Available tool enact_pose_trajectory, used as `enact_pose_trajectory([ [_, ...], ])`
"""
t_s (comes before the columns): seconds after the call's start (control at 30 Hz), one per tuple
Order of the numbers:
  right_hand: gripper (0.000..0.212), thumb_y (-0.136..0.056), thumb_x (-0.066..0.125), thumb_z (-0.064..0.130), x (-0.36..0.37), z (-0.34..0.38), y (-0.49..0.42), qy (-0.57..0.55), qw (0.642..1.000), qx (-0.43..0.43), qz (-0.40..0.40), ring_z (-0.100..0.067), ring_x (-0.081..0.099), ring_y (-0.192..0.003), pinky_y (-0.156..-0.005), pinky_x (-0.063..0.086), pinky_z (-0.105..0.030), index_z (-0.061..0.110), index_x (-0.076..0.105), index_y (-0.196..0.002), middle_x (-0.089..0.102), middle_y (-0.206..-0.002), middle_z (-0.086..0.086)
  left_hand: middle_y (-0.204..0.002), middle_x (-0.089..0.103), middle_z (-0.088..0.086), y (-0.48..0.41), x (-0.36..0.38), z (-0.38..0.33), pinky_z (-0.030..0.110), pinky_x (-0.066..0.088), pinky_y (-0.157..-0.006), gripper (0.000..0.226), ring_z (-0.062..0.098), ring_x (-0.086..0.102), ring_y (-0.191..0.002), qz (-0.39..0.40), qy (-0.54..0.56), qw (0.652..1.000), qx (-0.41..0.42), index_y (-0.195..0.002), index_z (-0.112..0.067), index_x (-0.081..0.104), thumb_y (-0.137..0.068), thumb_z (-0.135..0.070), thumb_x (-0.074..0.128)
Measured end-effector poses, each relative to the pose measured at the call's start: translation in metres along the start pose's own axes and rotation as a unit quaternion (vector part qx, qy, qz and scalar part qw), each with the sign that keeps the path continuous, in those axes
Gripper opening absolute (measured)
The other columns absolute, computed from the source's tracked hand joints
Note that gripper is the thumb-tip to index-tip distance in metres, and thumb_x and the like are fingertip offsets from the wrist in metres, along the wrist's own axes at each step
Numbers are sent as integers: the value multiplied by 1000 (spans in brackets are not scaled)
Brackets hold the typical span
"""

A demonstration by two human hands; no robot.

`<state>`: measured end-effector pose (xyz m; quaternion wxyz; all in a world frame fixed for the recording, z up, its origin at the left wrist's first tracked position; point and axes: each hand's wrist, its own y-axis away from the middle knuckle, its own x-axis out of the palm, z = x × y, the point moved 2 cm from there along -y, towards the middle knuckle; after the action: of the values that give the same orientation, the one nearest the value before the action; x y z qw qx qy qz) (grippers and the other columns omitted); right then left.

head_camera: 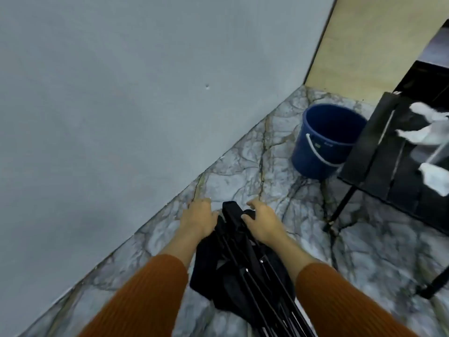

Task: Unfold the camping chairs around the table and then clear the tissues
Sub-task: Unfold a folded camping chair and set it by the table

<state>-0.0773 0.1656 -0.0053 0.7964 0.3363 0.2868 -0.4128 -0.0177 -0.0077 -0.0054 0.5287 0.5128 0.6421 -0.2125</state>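
Observation:
A folded black camping chair (243,271) stands bundled between my forearms, its thin metal legs and dark fabric gathered together. My left hand (198,218) grips the fabric at the left side of its top end. My right hand (263,221) holds the right side of the top, fingers curled over the black frame. Both sleeves are orange. At the right stands a black slatted table (386,154) with several crumpled white tissues (427,132) on it.
A blue bucket (325,142) with a white handle stands on the marble floor beside the table's left edge. A grey wall (109,105) runs along the left, meeting a pale wooden panel (364,45) at the far corner. Thin black table legs (340,210) angle down to the floor.

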Motion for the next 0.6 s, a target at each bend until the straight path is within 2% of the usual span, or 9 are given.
enact_pose_trajectory([
  [0.1, 46, -94, 55, 33, 63, -41, -44, -22, 1000, 8, -4, -25, 53, -121, -97, 48, -43, 15, 46, -135, 53, -137, -7, -131, 56, 12, -41, 68, 20, 39, 47, -96, 40, 29, 55, -119, -18, 24, 999, -32, -125, -9, 55, -95, -36, 51],
  [0.23, 46, -97, 49, 36, 129, -88, -101, 1, 999, 23, -27, -27, 44, -127, -101, 44, -45, 20, 42, -139, 46, -141, -7, -125, 59, 14, -91, 139, 49, 39, 50, -91, 41, 32, 58, -113, -39, 88, 991, -96, -121, -7, 56, -95, -39, 51],
  [0.3, 44, -99, 44, 39, 145, -101, -126, 22, 998, 25, -51, -30, 44, -126, -99, 44, -46, 23, 41, -140, 47, -139, -9, -117, 63, 15, -110, 161, 60, 35, 49, -80, 43, 33, 61, -105, -36, 118, 983, -137, -116, -5, 58, -94, -41, 53],
  [0.37, 43, -100, 39, 40, 155, -110, -151, 11, 997, 38, -60, -32, 46, -125, -98, 45, -47, 25, 40, -141, 50, -137, -10, -98, 65, 14, -127, 182, 69, 34, 48, -67, 41, 29, 63, -86, -17, 185, 966, -181, -105, -3, 60, -92, -41, 58],
  [0.43, 43, -101, 36, 40, 162, -114, -171, -34, 997, 47, -48, -34, 50, -122, -97, 46, -46, 23, 40, -141, 54, -135, -12, -94, 65, 15, -137, 199, 74, 42, 57, -75, 37, 30, 64, -83, 7, 330, 915, -231, -103, 0, 59, -90, -34, 65],
  [0.5, 43, -101, 39, 37, 163, -116, -188, -90, 993, 69, -30, -35, 53, -121, -97, 46, -45, 18, 42, -139, 56, -135, -15, -106, 66, 19, -142, 210, 76, 50, 57, -85, 39, 35, 65, -93, 24, 459, 844, -277, -113, 2, 57, -87, -24, 71],
  [0.57, 41, -100, 46, 33, 159, -116, -198, -152, 982, 107, -22, -36, 53, -121, -100, 46, -46, 12, 48, -135, 55, -135, -17, -111, 65, 19, -144, 213, 77, 51, 56, -88, 47, 37, 65, -97, 38, 528, 794, -299, -122, 3, 54, -84, -16, 73],
  [0.6, 40, -99, 50, 31, 156, -115, -201, -183, 975, 127, -18, -36, 54, -119, -101, 46, -47, 8, 52, -132, 56, -134, -18, -111, 66, 19, -143, 211, 77, 52, 56, -88, 49, 37, 65, -97, 45, 545, 780, -303, -125, 4, 53, -84, -13, 74],
])
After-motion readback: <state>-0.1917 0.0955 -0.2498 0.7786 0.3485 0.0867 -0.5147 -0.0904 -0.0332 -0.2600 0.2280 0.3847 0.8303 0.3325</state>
